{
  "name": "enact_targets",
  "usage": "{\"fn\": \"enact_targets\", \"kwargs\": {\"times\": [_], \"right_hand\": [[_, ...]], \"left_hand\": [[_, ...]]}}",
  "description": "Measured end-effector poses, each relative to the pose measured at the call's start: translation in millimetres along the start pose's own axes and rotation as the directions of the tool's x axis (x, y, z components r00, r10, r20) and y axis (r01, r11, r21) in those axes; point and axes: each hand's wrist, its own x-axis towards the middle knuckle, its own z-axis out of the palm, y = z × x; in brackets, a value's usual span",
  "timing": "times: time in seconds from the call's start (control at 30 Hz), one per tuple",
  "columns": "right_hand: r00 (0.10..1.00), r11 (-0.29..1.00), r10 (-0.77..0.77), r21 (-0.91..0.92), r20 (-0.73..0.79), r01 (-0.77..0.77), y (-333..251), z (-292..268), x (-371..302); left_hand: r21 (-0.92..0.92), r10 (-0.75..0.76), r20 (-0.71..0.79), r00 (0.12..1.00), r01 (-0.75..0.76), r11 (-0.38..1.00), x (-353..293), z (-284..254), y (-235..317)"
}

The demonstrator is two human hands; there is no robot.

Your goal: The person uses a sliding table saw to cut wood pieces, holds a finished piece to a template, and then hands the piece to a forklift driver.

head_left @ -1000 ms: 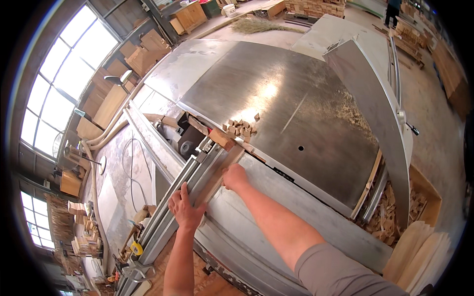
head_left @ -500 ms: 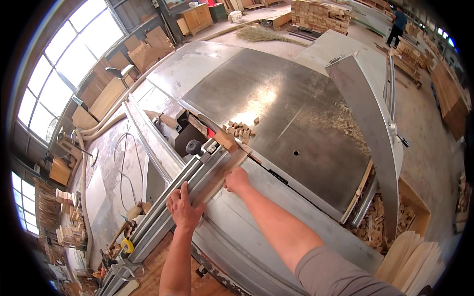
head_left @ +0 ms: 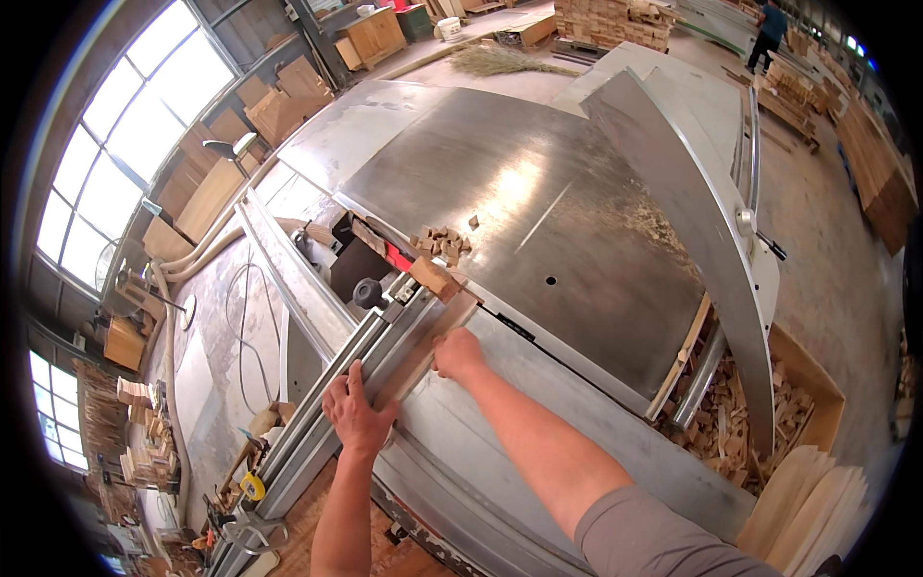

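Note:
A long wooden strip [head_left: 415, 360] lies along the aluminium fence [head_left: 332, 385] of a sliding table saw. My left hand [head_left: 360, 415] grips the strip at the fence, its fingers over the fence and its thumb against the wood. Farther up the strip, my right hand [head_left: 459, 354] is closed on its near edge; the curled fingertips are hidden. Both hands are over the pale sliding table [head_left: 538, 423]. A wooden block [head_left: 436, 277] sits at the fence's far end, beside a red part [head_left: 396, 256]. The blade cannot be made out.
Several small wood offcuts [head_left: 442, 242] lie on the dark saw table [head_left: 615, 308]. A tall grey metal plate [head_left: 687, 221] stands along its right side. Lower right, a box [head_left: 812, 389] holds scraps beside pale boards [head_left: 798, 505]. A person [head_left: 769, 34] stands far off.
Relative to the saw table, the fence, strip and both hands have moved back toward me along its edge. The view has shifted slightly. My grip looks the same.

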Motion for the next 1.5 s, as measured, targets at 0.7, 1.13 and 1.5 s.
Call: {"fn": "enact_targets", "kwargs": {"times": [0.7, 1.13, 1.5], "right_hand": [[0.994, 0.995, 0.017, -0.097, 0.107, -0.006, -3.9, -7.0, -10.3], [0.996, 0.996, 0.075, 0.041, 0.055, -0.077, -7.2, -10.7, -16.1], [0.999, 1.0, -0.003, -0.011, -0.039, 0.002, 6.6, 2.3, -7.5]], "left_hand": [[0.003, 0.015, -0.025, 1.0, -0.015, 1.0, -10.5, 0.3, 2.6], [0.015, 0.035, -0.03, 0.999, -0.034, 0.999, -9.2, -0.4, 4.5], [0.02, 0.061, -0.044, 0.997, -0.061, 0.998, -9.2, 1.9, 3.4]]}}
